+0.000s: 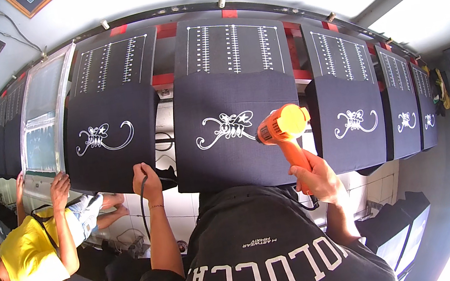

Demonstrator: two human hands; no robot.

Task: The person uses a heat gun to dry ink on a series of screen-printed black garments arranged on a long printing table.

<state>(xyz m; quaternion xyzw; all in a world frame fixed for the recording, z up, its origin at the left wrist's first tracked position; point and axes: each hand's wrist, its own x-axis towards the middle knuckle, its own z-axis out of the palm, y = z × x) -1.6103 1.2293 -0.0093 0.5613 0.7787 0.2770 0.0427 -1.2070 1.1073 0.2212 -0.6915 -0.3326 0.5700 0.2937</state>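
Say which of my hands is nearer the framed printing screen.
Left. Your left hand, gripping a black cord, is right of the screen; your right hand, holding the orange heat gun, is farther right.

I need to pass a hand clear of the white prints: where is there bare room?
Plain cloth shows on the middle black garment, below its white print and above the black shirt. Crowded: the print's right end, by the orange blower in the right hand, and around the left hand, which holds a black cord.

Over the middle black cloth (217, 162), the left is free (orange heat gun (285, 128) blocks right).
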